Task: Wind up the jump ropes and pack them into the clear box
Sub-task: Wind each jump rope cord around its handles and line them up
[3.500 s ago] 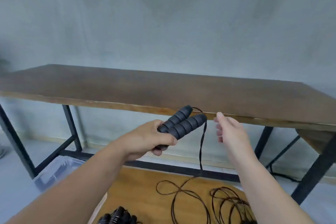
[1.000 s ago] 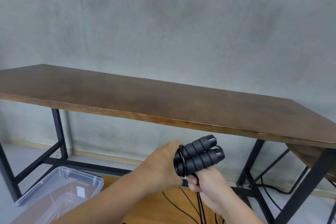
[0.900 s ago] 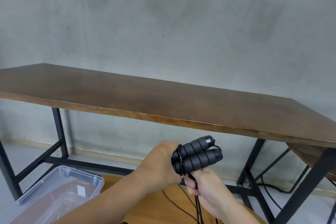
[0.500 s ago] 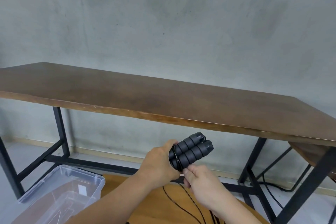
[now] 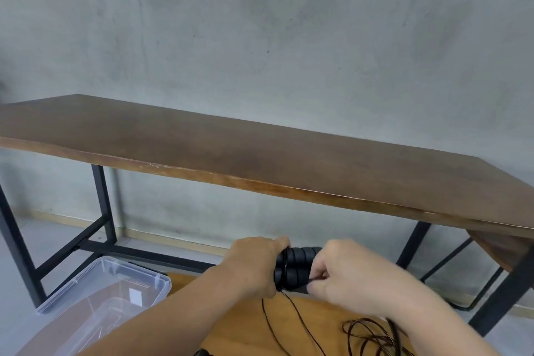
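We are holding the two black foam handles [image 5: 294, 267] of a jump rope together, side by side, in front of us and below the front edge of the long brown table [image 5: 260, 150]. Our left hand [image 5: 254, 266] is gripping the handles at their left end, w/ the fingers clenched around them. A few turns of thin black cord are sitting around the handles just beside this hand. Our right hand [image 5: 346, 277] is closing over the right end of the handles, and its thumb and forefinger are pinching the cord [image 5: 300, 324] against the lower handle.

From the handles the cord is hanging down in 2 thin lines and is running to a loose tangle [image 5: 372, 332] on the low wooden board [image 5: 245, 326] under our arms, approx. below the right forearm. The tangle is not wound.

The clear box [image 5: 95, 300] is standing on the floor at the bottom left, near the black table legs [image 5: 104, 208] and well apart from the handles. Its lid is off and we are seeing a small white label on its inner wall. At the very bottom edge, between our forearms, a small dark thing is showing, but it is cut off and we cannot tell what it is. Behind the table a grey concrete wall [image 5: 289, 37] is filling the upper half of the view.
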